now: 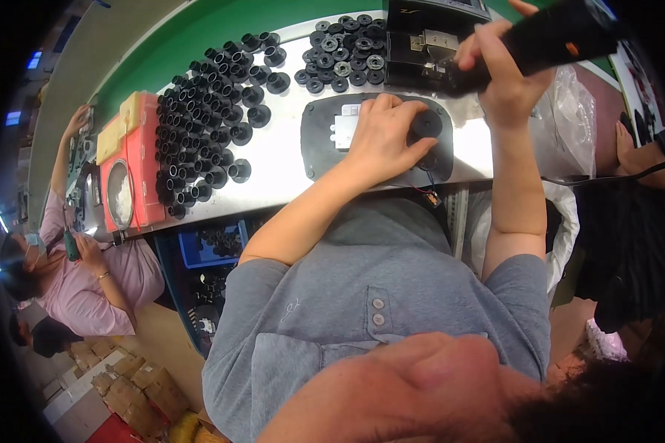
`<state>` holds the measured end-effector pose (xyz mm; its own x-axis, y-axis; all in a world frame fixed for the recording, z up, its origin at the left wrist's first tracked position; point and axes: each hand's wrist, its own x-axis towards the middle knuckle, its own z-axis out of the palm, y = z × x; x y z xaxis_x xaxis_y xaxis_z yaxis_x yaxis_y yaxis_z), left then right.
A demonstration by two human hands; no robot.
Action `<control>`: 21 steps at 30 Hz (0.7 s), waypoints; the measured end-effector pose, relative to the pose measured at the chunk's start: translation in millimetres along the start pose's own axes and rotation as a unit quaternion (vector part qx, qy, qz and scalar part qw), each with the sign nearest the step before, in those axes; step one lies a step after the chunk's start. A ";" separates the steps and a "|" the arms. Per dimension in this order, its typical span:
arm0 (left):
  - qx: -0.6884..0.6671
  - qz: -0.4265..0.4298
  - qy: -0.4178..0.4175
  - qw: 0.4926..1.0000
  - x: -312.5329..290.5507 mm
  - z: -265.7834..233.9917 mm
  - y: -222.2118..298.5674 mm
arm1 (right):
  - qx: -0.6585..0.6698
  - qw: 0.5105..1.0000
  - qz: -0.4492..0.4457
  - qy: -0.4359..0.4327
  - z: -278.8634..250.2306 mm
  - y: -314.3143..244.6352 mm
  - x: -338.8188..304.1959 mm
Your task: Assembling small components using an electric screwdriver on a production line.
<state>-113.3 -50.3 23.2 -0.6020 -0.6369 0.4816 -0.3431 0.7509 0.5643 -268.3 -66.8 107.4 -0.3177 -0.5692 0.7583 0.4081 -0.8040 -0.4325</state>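
Note:
On the white bench, a dark rounded base plate [315, 118] lies in front of me, with a white block-shaped component [343, 131] on it. My left hand [380, 139] rests over the plate, its thumb and fingers curled round a black round part [425, 127]. A short wire with a small connector [431, 198] hangs at the plate's near edge. Up at the right, my right hand [511, 77] is wrapped round a long black tool [558, 37] with a small orange mark. The tool is tilted and partly blurred, so its exact kind is unclear.
Many black flanged tubes [214, 111] stand at the left, with black ring-shaped parts [343, 55] at the back. A black machine [414, 52] stands behind the plate. Beyond the tubes is a red bin [149, 162]; a co-worker [100, 273] sits there. Clear plastic bags [573, 125] lie right.

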 end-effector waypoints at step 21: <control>-0.005 -0.002 0.015 1.000 -2.4 -1.8 0.5 | -0.261 0.956 0.122 -0.058 15.3 -28.8 -29.6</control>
<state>-110.7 -48.7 23.5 -0.5783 -0.6450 0.4996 -0.3384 0.7468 0.5725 -257.6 -24.2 104.9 -0.1577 -0.7518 0.6403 -0.0348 -0.6438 -0.7644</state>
